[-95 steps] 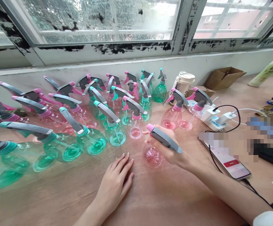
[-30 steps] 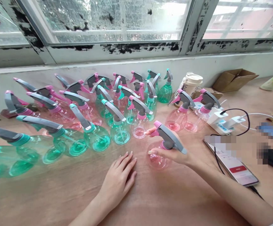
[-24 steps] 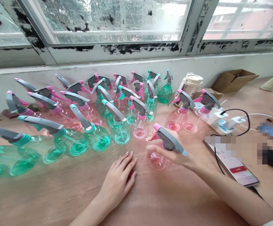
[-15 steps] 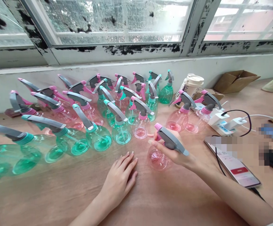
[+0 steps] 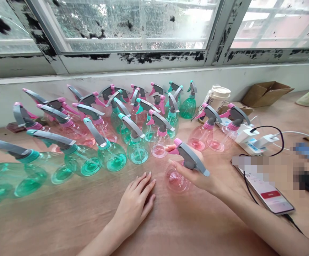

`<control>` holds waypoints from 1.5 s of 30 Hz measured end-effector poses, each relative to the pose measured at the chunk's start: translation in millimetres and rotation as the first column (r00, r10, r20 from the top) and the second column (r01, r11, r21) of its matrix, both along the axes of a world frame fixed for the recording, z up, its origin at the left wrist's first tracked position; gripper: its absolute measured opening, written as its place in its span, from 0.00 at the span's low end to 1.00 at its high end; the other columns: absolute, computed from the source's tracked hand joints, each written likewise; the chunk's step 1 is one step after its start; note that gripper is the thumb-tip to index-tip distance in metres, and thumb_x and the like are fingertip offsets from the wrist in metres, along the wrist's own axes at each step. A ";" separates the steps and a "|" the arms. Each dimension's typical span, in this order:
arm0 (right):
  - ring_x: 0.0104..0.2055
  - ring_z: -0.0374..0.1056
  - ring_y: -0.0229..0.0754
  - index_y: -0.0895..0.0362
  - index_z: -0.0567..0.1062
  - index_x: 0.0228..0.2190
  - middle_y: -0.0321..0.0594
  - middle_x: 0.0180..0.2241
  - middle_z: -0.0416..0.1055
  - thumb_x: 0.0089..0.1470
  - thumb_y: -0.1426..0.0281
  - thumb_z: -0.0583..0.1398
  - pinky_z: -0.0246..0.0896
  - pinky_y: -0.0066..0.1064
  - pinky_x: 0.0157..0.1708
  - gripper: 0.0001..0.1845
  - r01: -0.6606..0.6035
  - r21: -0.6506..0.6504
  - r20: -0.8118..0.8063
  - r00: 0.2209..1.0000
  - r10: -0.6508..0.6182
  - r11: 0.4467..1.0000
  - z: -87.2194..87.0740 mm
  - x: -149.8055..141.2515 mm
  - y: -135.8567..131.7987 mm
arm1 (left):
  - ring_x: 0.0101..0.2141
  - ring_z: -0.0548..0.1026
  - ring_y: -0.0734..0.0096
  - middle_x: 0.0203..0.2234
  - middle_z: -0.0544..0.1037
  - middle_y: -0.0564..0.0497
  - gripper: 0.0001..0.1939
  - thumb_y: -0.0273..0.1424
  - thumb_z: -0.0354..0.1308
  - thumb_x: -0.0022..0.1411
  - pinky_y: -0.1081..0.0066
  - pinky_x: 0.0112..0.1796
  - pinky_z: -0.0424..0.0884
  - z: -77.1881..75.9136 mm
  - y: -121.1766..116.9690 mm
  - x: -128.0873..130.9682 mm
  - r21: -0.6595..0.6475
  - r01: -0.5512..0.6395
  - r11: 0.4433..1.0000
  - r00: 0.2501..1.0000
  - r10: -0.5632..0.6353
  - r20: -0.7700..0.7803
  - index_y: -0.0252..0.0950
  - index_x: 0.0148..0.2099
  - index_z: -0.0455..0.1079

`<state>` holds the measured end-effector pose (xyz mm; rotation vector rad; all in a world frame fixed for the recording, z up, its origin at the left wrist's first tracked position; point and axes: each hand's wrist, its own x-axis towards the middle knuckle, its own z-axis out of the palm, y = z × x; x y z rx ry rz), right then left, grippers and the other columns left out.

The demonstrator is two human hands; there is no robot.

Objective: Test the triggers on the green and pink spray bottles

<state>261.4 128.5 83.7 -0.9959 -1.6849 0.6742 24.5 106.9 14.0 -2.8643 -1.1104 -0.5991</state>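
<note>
My right hand [image 5: 194, 170] is closed round the neck of a pink spray bottle [image 5: 176, 179] with a grey and pink trigger head. I cannot tell whether its base touches the table. My left hand [image 5: 137, 199] lies flat on the wooden table, fingers stretched out and holding nothing. Just beyond the held bottle stands another pink spray bottle [image 5: 160, 142]. Beside that one, to the left, is a green spray bottle [image 5: 137, 151]. Further right, two pink spray bottles stand together, the nearer a pink bottle [image 5: 201, 135].
Several green and pink spray bottles crowd the table's left and back, among them a green bottle [image 5: 112, 156]. At right are a lidded cup [image 5: 218, 93], a cardboard box [image 5: 266, 94], a power strip [image 5: 253, 145] with cables, and a phone [image 5: 266, 188].
My right hand and the pink spray bottle in it have shifted slightly left. The left hand stays flat in the same place.
</note>
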 end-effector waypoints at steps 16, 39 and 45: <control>0.21 0.58 0.32 0.55 0.65 0.27 0.29 0.22 0.60 0.54 0.67 0.63 0.55 0.26 0.22 0.11 0.046 -0.046 0.026 0.999 -0.045 0.998 9.2 -2.8 -1.1 | 0.56 0.70 0.55 0.57 0.72 0.41 0.18 0.30 0.50 0.68 0.54 0.53 0.70 -0.3 -0.5 1.0 -0.019 -0.006 1.000 1.000 0.006 0.010 0.34 0.58 0.68; 0.21 0.65 0.37 0.50 0.72 0.51 0.39 0.33 0.76 0.58 0.62 0.61 0.68 0.31 0.23 0.19 0.004 -0.036 0.056 0.998 -0.002 0.999 -7.8 3.4 1.8 | 0.56 0.70 0.55 0.57 0.72 0.42 0.18 0.30 0.50 0.68 0.54 0.53 0.71 -0.4 -0.5 1.8 -0.025 -0.007 1.000 1.000 0.007 0.006 0.34 0.58 0.67; 0.21 0.63 0.34 0.53 0.74 0.42 0.36 0.31 0.74 0.56 0.66 0.62 0.66 0.29 0.25 0.11 -0.009 -0.023 0.056 0.998 0.011 1.000 -1.4 3.1 1.8 | 0.56 0.70 0.55 0.57 0.72 0.41 0.19 0.31 0.51 0.67 0.54 0.53 0.70 1.0 -0.5 1.3 -0.039 -0.008 0.999 1.000 0.009 0.017 0.35 0.58 0.68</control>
